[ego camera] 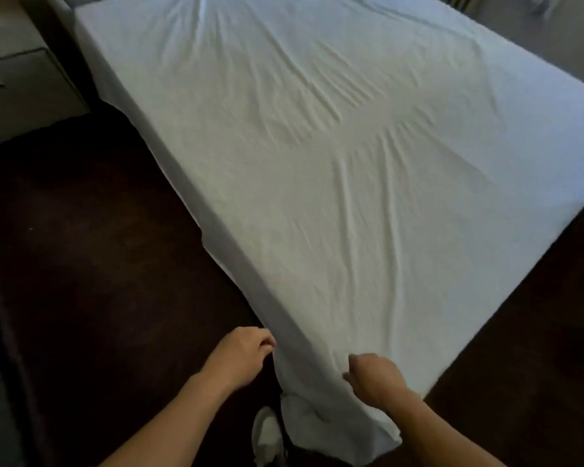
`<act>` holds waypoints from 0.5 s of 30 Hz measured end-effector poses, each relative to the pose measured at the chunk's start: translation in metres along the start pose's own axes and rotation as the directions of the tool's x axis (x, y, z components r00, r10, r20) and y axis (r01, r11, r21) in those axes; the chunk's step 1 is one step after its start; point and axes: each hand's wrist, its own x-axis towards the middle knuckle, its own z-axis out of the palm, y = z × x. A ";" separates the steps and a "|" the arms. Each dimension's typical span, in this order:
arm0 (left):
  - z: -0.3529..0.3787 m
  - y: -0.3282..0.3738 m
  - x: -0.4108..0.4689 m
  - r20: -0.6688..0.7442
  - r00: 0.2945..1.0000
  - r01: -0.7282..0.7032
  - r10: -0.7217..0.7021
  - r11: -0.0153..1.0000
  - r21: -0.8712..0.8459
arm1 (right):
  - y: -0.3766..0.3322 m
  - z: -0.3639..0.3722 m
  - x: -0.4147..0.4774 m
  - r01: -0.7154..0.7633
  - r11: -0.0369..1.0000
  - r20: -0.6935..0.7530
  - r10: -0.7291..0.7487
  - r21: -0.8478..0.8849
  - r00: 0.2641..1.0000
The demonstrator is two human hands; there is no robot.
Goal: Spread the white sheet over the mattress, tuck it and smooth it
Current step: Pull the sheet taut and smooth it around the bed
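A pale drawer cabinet (24, 92) stood in the upper left of the frame, on a dark floor (81, 264) that filled the left side.

My left hand (241, 355) was at lower centre-left, against the hanging side of the white sheet (317, 163) at the near corner. Its fingers were curled and gripped the fabric edge there.

Just below, at the bottom centre, the toe of a white shoe (267, 436) showed on the floor beside the bunched corner of the sheet.

The sheet covered the mattress from the top of the frame down to the near corner. It lay mostly flat, with shallow wrinkles fanning across the centre. Its left edge draped down the side, and the mattress itself was hidden beneath it.

My right hand (375, 379) was at lower centre-right, on top of the sheet near the corner. Its fingers were curled, thumb and forefinger pinching the cloth.
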 end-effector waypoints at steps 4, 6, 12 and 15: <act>0.025 -0.012 0.082 0.080 0.992 -0.107 0.099 0.988 0.109 | -0.002 0.033 0.044 -0.081 0.997 0.000 0.081 0.006 0.997; 0.032 -0.018 0.120 0.114 0.979 -0.187 0.167 0.962 0.200 | -0.004 0.042 0.058 -0.060 0.997 0.034 0.062 -0.052 0.997; 0.033 -0.032 0.198 0.244 0.903 -0.415 0.354 0.572 0.707 | -0.009 0.059 0.080 -0.120 0.989 0.021 0.119 0.084 0.993; 0.032 -0.030 0.218 0.284 0.814 -0.535 0.507 0.463 0.707 | -0.009 0.051 0.089 -0.170 0.962 -0.039 0.183 0.213 0.982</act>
